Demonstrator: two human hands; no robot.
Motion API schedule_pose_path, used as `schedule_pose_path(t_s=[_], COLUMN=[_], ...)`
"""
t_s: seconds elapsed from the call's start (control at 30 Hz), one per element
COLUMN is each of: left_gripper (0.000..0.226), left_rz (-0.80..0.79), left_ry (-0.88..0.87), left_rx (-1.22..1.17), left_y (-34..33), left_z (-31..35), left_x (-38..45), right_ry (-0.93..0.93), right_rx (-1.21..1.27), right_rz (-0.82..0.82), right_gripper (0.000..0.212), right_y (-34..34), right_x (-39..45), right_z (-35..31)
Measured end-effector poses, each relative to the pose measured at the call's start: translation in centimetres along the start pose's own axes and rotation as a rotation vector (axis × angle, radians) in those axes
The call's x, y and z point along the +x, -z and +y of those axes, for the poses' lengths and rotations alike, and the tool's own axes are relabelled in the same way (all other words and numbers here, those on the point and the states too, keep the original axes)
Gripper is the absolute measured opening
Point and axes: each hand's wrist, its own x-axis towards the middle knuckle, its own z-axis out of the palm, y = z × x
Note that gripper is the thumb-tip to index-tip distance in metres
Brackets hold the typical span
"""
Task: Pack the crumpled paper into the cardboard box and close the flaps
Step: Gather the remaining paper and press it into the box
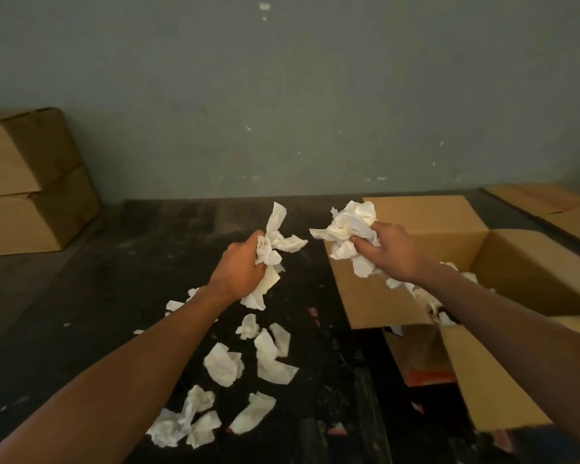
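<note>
Each grip is clamped on paper. The left hand (238,266) curls its fingers round a bunch of crumpled paper (275,246), held up in the air to the left of the open cardboard box (529,262), apart from it. The right hand (389,252) pinches a larger wad of crumpled paper (345,226) between thumb and fingers, held over the box's near-left corner, above the rim.

In the head view the box stands on a dark worktop (114,279), its flaps (426,212) spread open: one lies back on the far side, one hangs down toward the viewer at the near right. Inside the box, under the right forearm, more white paper (416,289) already lies against the left wall; how much of it fills the bottom is hard to tell, since the arm hides most of it.

Left of the box and nearer the viewer, loose paper pieces (221,363) lie scattered on the worktop, beneath and beside the left forearm. Far to the left of the box, two closed cartons (24,182) are stacked against the grey-green wall (282,95). Beyond the box to the right lies flattened cardboard (556,205).
</note>
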Motion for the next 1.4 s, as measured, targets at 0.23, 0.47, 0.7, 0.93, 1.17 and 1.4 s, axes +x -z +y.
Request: schedule_pose_path(t_s=[0.23, 0.47, 0.7, 0.93, 1.17, 1.4], left_gripper=[0.012, 0.009, 0.018, 0.018, 0.073, 0.148], left_rz=[-0.044, -0.102, -0.171, -0.230, -0.638, -0.994], left_ry=[-0.134, -0.241, -0.267, -0.234, 0.102, 0.217], left_rx=[-0.061, -0.119, -0.208, -0.088, 0.080, 0.310], left_y=[-5.1, -11.1, -17.6, -24.8, -31.3, -31.5], left_z=[9.0, 15.6, 21.6, 24.2, 22.3, 21.7], left_x=[3.4, 8.8, 12.4, 14.4, 16.6, 16.5], right_ry=[-0.102, -0.264, -0.374, -0.334, -0.210, -0.195], right_rx=[-0.013, -0.063, -0.146, -0.179, 0.118, -0.028], right_rz=[0.080, 0.129, 0.078, -0.052, -0.510, -0.580], right_gripper=[0.021, 0.029, 0.031, 0.019, 0.054, 0.096], right_y=[7.6, 11.5, 13.2, 12.8, 8.9, 8.7], right_x=[-3.3, -3.7, -2.8, -0.9, 2.1, 5.1], right_z=[6.9, 14.4, 21.1, 27.6, 33.9, 38.2])
